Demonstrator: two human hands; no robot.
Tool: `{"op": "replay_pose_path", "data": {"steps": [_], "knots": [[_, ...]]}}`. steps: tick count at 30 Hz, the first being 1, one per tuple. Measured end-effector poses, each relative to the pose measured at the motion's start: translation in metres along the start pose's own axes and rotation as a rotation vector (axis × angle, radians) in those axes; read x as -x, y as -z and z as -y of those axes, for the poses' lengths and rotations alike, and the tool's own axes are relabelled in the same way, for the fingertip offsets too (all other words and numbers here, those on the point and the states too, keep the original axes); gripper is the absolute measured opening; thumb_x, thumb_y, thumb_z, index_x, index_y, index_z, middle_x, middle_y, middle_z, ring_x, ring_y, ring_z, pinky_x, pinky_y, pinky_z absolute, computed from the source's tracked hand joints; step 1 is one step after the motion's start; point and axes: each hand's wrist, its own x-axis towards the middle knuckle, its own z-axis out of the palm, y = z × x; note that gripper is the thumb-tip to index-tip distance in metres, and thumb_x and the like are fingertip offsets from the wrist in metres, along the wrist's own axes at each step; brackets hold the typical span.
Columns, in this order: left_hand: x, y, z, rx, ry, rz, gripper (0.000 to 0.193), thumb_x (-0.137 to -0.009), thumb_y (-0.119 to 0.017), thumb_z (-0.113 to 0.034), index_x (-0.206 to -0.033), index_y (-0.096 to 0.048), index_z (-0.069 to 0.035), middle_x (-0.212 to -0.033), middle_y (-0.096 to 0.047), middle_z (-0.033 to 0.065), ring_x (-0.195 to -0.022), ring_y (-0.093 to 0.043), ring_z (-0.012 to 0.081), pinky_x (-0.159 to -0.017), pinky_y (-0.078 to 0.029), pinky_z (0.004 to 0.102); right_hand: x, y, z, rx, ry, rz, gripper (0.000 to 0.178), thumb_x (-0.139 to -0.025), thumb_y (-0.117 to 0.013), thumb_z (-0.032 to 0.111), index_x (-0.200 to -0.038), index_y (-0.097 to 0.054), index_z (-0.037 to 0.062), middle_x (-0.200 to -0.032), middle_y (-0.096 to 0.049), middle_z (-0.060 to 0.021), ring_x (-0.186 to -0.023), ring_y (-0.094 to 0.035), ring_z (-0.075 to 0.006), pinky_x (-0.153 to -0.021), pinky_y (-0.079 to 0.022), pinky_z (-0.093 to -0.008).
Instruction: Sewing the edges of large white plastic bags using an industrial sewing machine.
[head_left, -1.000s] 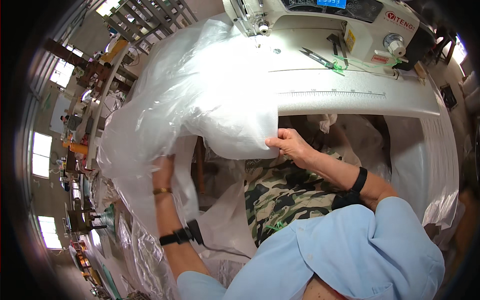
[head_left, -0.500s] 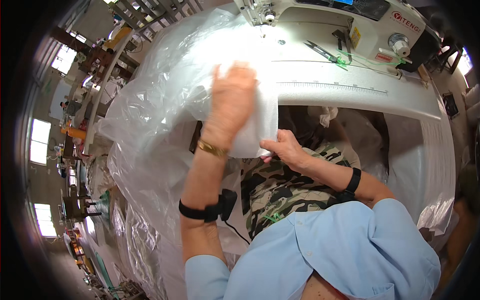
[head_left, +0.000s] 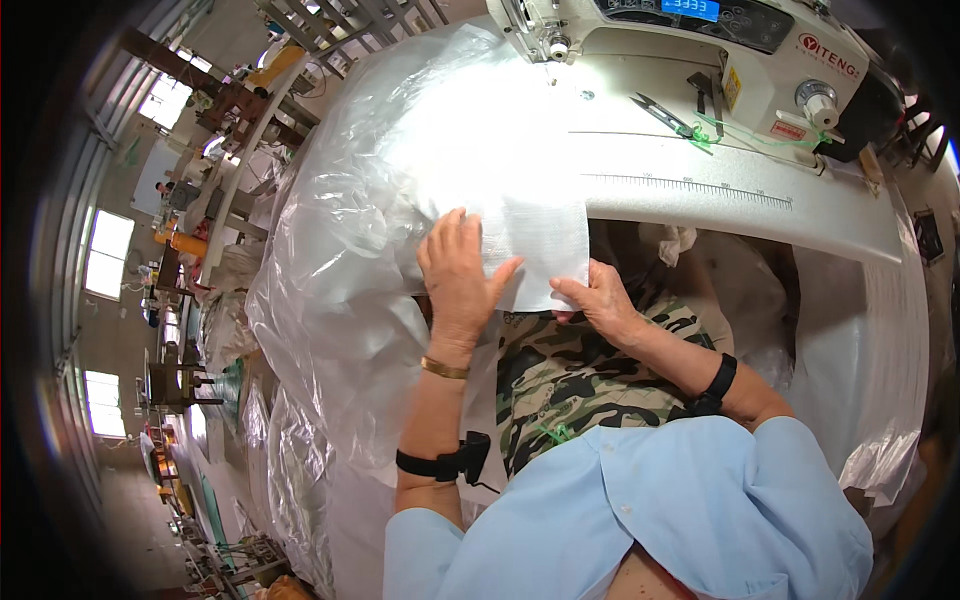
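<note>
A white woven plastic sheet (head_left: 543, 240) lies over the front edge of the sewing machine bed, its near right corner toward my lap. My left hand (head_left: 460, 265) rests flat on the sheet with the fingers spread. At the sheet's right edge, my right hand (head_left: 598, 297) pinches the corner between thumb and fingers. Crumpled clear plastic film (head_left: 350, 215) spreads to the left of and under my left hand. Beyond the sheet stands the sewing machine (head_left: 745, 50); its needle area (head_left: 556, 50) is above the far end of the sheet, which glares under the lamp.
Thread snips (head_left: 660, 112) with green thread lie on the machine bed (head_left: 690, 205), beside a small dark hammer-shaped tool (head_left: 699, 90). A printed ruler scale runs along the bed. More sheeting (head_left: 860, 340) hangs at the right. Workshop benches (head_left: 235, 170) stand far left.
My left hand has moved down toward me and settled flat on the sheet, after being blurred in motion. The sheet's near part lies flatter and wider; my right hand keeps its corner.
</note>
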Motion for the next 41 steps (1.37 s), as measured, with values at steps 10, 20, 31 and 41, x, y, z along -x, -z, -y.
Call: {"op": "replay_pose_path", "data": {"steps": [10, 20, 31, 41], "knots": [[0.021, 0.023, -0.061, 0.204, -0.151, 0.006, 0.012, -0.084, -0.068, -0.01, -0.093, -0.064, -0.005, -0.093, -0.063, 0.0075, -0.09, -0.06, 0.0288, -0.101, -0.037, 0.0441, 0.004, 0.013, -0.011, 0.277, 0.196, -0.084, 0.036, -0.098, -0.054, 0.027, -0.093, -0.064, -0.0077, -0.075, -0.065, -0.0067, -0.067, -0.059, -0.0108, -0.061, -0.051, -0.0313], [0.048, 0.043, -0.052, 0.254, -0.129, -0.041, 0.048, -0.084, -0.075, -0.038, -0.116, -0.064, -0.004, -0.117, -0.063, 0.0117, -0.109, -0.057, 0.0313, -0.101, -0.038, 0.0442, 0.007, 0.021, 0.0, 0.042, 0.055, -0.033, 0.033, -0.098, -0.061, 0.026, -0.11, -0.064, -0.0045, -0.096, -0.068, -0.0045, -0.083, -0.059, -0.0071, -0.074, -0.049, -0.025], [0.032, 0.02, -0.015, -0.258, -0.324, 0.217, 0.028, -0.083, -0.068, -0.006, -0.11, -0.065, -0.012, -0.107, -0.06, 0.0041, -0.104, -0.056, 0.022, -0.105, -0.03, 0.0499, 0.004, 0.01, -0.004, -0.077, 0.031, -0.072, 0.031, -0.097, -0.063, 0.024, -0.101, -0.067, -0.0054, -0.091, -0.068, -0.0038, -0.079, -0.058, -0.007, -0.071, -0.048, -0.0251], [0.035, 0.012, -0.019, 0.309, -0.079, 0.111, 0.015, -0.094, -0.064, -0.015, -0.085, -0.06, -0.005, -0.084, -0.059, 0.0086, -0.086, -0.054, 0.0284, -0.088, -0.038, 0.0401, 0.007, 0.016, 0.003, 0.008, -0.018, -0.013, 0.03, -0.098, -0.061, 0.022, -0.11, -0.067, -0.0044, -0.094, -0.069, -0.0057, -0.084, -0.06, -0.0088, -0.078, -0.05, -0.0269]]}}
